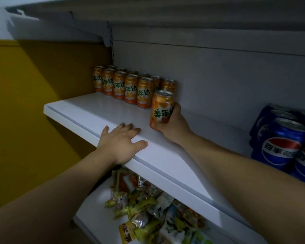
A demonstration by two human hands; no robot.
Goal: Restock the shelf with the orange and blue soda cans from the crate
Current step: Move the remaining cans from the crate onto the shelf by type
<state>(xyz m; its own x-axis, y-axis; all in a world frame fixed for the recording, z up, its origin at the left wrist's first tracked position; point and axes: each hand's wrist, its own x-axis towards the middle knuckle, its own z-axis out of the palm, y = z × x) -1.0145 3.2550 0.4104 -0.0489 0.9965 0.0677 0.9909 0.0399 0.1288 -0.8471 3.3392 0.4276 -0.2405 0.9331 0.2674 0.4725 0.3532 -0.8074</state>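
The right hand (pixel 173 124), at the centre of the frame, grips one orange can (pixel 161 110) around its lower half, with the thumb across the front near the base and the fingers wrapped behind. The can stands upright, its long axis vertical and its top up. Whether its base already touches the shelf (pixel 95 110) cannot be told. The open spot it seems meant for lies just up and left of it, at the right end of the front row of orange cans (pixel 131 88). The last can of that row is just beside the held one, so the right hand is the nearer and the move looks short. The left hand (pixel 121 143), lower and to the left, rests flat on the shelf's front edge with its fingers spread and holds nothing. The shelf carries five orange cans in the front row and at least six behind, partly hidden. At the right edge of the frame stand blue cans (pixel 287 143), at least five, cut off by the border. Loose snack packets (pixel 144 208) lie on the lower shelf (pixel 88 208) at the bottom centre. No crate is in view.
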